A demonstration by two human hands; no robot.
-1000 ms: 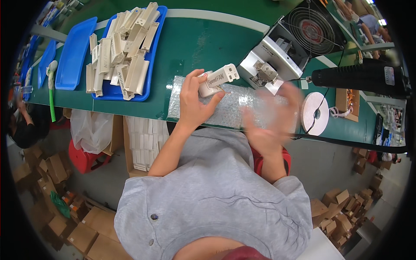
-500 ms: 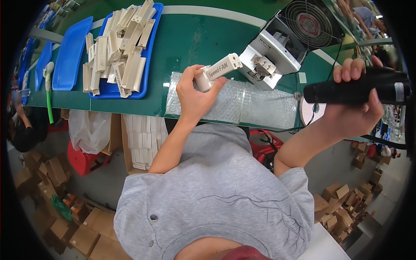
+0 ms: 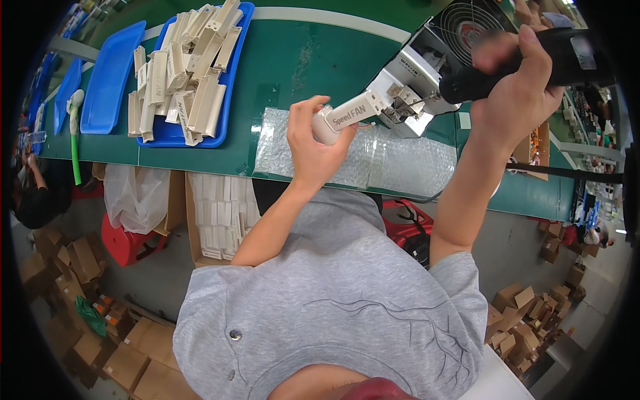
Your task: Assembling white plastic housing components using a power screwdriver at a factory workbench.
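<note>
My left hand (image 3: pixel 319 143) is closed round a cream plastic housing (image 3: pixel 348 115) with dark lettering, above a sheet of bubble wrap (image 3: pixel 407 157). The housing's far end sits close by the front of a silver metal screw feeder (image 3: pixel 412 73); I cannot tell whether they touch. My right hand (image 3: pixel 517 87) grips a black electric screwdriver (image 3: pixel 527 63), tilted so that its thin bit points down and left at the feeder's front. Motion blurs some of the right fingers.
A blue tray (image 3: pixel 223 113) heaped with cream plastic housings (image 3: pixel 177 73) stands at the left. Further left lie another blue tray (image 3: pixel 113 80) and a green-handled tool (image 3: pixel 75 140). A black fan (image 3: pixel 463 30) stands behind the feeder. Below the table edge is a carton of white parts (image 3: pixel 220 213).
My right hand has swung the screwdriver up and left, bringing its bit to the feeder. My left hand has moved slightly right with the housing, whose end is now nearer the feeder.
</note>
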